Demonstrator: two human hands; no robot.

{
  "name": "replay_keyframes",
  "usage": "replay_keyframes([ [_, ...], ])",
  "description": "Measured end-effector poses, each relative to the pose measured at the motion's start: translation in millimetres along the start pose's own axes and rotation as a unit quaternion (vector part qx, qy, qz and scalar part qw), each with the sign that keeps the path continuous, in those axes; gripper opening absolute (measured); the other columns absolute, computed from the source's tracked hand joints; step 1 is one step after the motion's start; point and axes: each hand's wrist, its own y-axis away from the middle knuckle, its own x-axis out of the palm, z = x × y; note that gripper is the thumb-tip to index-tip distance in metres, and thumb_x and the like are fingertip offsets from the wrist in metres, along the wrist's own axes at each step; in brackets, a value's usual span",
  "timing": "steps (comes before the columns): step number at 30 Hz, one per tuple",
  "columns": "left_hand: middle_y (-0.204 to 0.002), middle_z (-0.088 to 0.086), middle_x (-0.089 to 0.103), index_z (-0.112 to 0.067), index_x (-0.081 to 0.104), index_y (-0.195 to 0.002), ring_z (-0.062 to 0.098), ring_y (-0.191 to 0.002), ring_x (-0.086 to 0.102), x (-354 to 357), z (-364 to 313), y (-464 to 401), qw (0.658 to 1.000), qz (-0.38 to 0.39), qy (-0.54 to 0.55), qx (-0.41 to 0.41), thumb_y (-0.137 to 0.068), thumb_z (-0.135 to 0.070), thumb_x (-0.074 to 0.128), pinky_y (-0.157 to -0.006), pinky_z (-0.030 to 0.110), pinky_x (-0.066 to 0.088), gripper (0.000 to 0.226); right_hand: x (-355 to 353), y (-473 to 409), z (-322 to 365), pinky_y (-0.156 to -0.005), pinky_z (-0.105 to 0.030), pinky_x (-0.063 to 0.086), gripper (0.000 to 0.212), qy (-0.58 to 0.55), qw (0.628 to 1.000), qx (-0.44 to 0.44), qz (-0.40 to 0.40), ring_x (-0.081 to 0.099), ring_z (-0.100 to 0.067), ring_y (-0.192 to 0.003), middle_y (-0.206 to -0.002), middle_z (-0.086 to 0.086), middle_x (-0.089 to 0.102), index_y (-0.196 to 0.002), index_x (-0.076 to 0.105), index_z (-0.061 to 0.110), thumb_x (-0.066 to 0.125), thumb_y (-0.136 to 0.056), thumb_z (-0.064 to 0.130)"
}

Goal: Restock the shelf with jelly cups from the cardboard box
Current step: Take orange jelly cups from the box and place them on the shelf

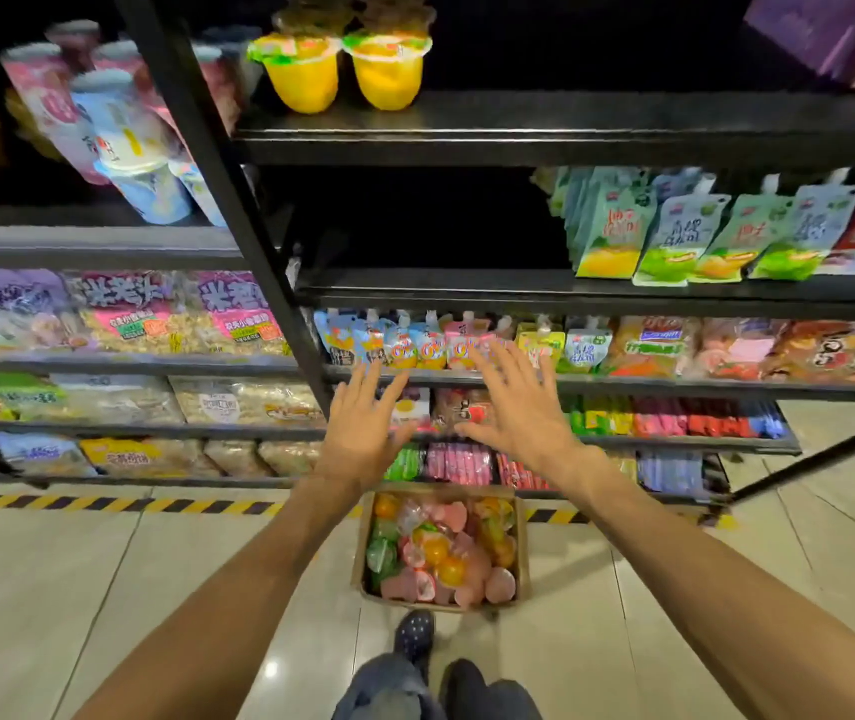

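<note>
The cardboard box [442, 548] of jelly cups [438, 550] sits on the floor below and between both hands. The left hand [363, 433] and right hand [519, 413] reach forward side by side, fingers spread straight, holding nothing. Two yellow cups [345, 70] stand on the shelf [571, 132] well above them.

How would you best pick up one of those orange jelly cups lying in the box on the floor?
Probably from above, since the cardboard box is open-topped and walled. Close fingers around the orange jelly cup body below its wider rim; it lies loose on top of the heap.
</note>
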Motion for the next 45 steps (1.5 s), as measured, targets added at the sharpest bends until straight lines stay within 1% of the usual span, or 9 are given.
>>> replay_keyframes([
  [4,-0.163,0.022,0.033,-0.020,0.035,-0.160,0.044,-0.150,0.032,56.5,7.6,19.3,0.998,0.057,-0.021,0.017,-0.100,-0.046,0.063,-0.120,0.057,0.032,0.072,59.4,19.3,-13.1,-0.127,-0.058,0.001,0.106,-0.019,0.995,0.041,0.084,0.001,-0.027,-0.161,-0.175,-0.004,0.003,-0.166,0.001,0.031,0.060,-0.088,0.073],
  [11,-0.164,0.022,0.032,-0.013,0.040,-0.157,0.043,-0.152,0.028,168.5,27.0,41.1,0.987,0.157,0.043,0.008,-0.103,-0.052,0.043,-0.124,0.052,0.025,0.066,162.5,54.2,-38.7,-0.127,-0.054,-0.002,0.101,-0.066,0.973,0.119,0.185,0.005,-0.029,-0.160,-0.174,-0.007,0.009,-0.166,0.004,0.031,0.056,-0.090,0.073],
  [15,-0.167,0.019,0.026,-0.021,0.027,-0.163,0.042,-0.152,0.027,250.9,36.9,55.7,0.968,0.238,0.084,0.007,-0.098,-0.056,0.041,-0.122,0.053,0.029,0.074,234.1,78.0,-53.7,-0.127,-0.054,0.000,0.102,-0.128,0.955,0.161,0.214,0.005,-0.028,-0.160,-0.174,-0.004,0.007,-0.166,0.002,0.033,0.057,-0.090,0.074],
  [22,-0.152,0.023,0.049,-0.014,0.046,-0.151,0.048,-0.128,0.056,427.9,43.3,82.7,0.945,0.292,0.141,-0.045,-0.091,-0.048,0.061,-0.097,0.060,0.053,0.071,382.2,112.9,-75.2,-0.109,-0.064,0.039,0.094,-0.127,0.953,0.190,0.201,0.050,-0.035,-0.136,-0.149,-0.010,0.053,-0.158,0.031,0.026,0.055,-0.083,0.079],
  [28,-0.164,0.015,0.033,-0.018,0.030,-0.161,0.041,-0.147,0.037,541.5,43.9,84.6,0.926,0.360,0.103,-0.038,-0.096,-0.040,0.069,-0.112,0.053,0.040,0.080,490.1,130.5,-93.1,-0.094,-0.059,0.052,0.081,-0.151,0.953,0.199,0.171,0.065,-0.037,-0.116,-0.129,-0.013,0.065,-0.141,0.044,0.019,0.062,-0.080,0.069],
  [31,-0.153,0.022,0.049,-0.010,0.044,-0.155,0.045,-0.134,0.053,592.2,50.5,87.2,0.928,0.352,0.119,-0.024,-0.087,-0.029,0.083,-0.102,0.056,0.050,0.081,533.4,140.8,-102.8,-0.097,-0.059,0.051,0.084,-0.170,0.946,0.208,0.182,0.062,-0.035,-0.123,-0.138,-0.011,0.062,-0.143,0.047,0.017,0.051,-0.083,0.075],
  [36,-0.169,0.008,0.021,-0.027,0.010,-0.166,0.039,-0.151,0.028,661.6,57.3,67.2,0.908,0.402,0.118,-0.021,-0.097,-0.027,0.070,-0.115,0.060,0.038,0.091,592.1,152.9,-118.3,-0.105,-0.054,0.043,0.083,-0.195,0.938,0.217,0.186,0.054,-0.031,-0.133,-0.148,-0.007,0.055,-0.151,0.044,0.018,0.062,-0.088,0.069],
  [40,-0.171,0.005,0.016,-0.027,0.014,-0.165,0.046,-0.152,0.019,690.4,62.7,62.7,0.911,0.399,0.105,0.002,-0.095,-0.020,0.072,-0.115,0.067,0.033,0.092,617.1,157.3,-124.9,-0.113,-0.051,0.036,0.081,-0.205,0.926,0.242,0.204,0.051,-0.029,-0.135,-0.154,-0.002,0.049,-0.155,0.040,0.023,0.070,-0.089,0.061],
  [45,-0.160,0.006,0.037,-0.027,0.029,-0.160,0.041,-0.145,0.031,690.8,60.2,63.1,0.924,0.370,0.099,-0.013,-0.089,-0.019,0.078,-0.112,0.061,0.042,0.087,624.0,151.1,-126.2,-0.115,-0.054,0.037,0.080,-0.203,0.916,0.255,0.233,0.051,-0.029,-0.135,-0.155,-0.001,0.048,-0.155,0.039,0.024,0.066,-0.091,0.063],
])
